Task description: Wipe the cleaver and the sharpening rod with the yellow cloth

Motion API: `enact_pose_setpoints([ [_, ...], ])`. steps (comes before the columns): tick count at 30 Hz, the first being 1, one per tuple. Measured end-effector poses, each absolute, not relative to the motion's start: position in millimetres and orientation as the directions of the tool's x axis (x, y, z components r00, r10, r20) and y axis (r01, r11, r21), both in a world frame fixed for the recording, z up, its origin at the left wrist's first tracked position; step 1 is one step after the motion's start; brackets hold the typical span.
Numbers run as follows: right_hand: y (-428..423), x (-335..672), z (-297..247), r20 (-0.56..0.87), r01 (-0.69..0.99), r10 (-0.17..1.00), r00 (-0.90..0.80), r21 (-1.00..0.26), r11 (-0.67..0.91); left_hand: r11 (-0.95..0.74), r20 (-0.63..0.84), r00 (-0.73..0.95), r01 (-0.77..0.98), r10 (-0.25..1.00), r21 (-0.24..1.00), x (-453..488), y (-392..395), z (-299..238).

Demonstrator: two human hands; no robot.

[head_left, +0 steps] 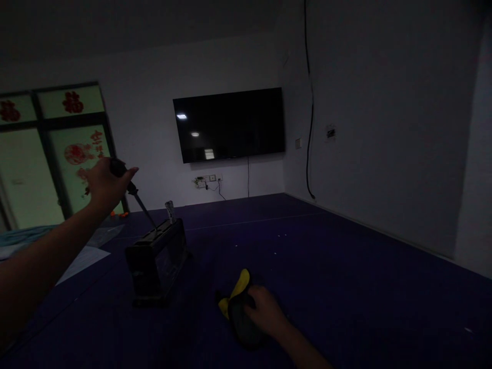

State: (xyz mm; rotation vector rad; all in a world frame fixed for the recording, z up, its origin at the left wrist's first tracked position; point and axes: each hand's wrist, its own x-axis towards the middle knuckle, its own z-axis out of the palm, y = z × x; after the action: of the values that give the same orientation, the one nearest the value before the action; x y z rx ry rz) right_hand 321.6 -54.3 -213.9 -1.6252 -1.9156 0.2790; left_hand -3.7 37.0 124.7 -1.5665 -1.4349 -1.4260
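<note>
My left hand is raised at the left, its fingers wrapped round the black handle of a screwdriver. The shaft slants down to the top of a black box-shaped holder, and its tip meets a slot there. A second tool with a pale, clear-looking handle stands upright at the holder's far end. Low in the middle, my right hand is closed on a yellow and dark grey object lying on the dark blue surface. Its kind is hard to make out in the dim light.
Clear plastic or paper sheets and a light blue cloth lie at the left. Small white scraps dot the surface. A television hangs on the back wall, and a black cable runs down near the corner.
</note>
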Motion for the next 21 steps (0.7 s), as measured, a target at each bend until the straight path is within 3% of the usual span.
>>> enact_pose_setpoints([
  [3,-55,322,-214,0.310,0.823,0.949,-0.062,-0.522,0.224,-0.267,0.940,-0.194,0.925,0.282,0.271,4,32,127],
  [7,-55,322,-214,0.317,0.819,0.946,-0.066,-0.524,0.233,-0.287,0.959,-0.139,0.935,0.245,0.209,9,32,128],
  [21,-58,320,-209,0.316,0.821,0.946,-0.074,-0.520,0.238,-0.297,0.957,-0.145,0.930,0.251,0.218,4,39,123],
])
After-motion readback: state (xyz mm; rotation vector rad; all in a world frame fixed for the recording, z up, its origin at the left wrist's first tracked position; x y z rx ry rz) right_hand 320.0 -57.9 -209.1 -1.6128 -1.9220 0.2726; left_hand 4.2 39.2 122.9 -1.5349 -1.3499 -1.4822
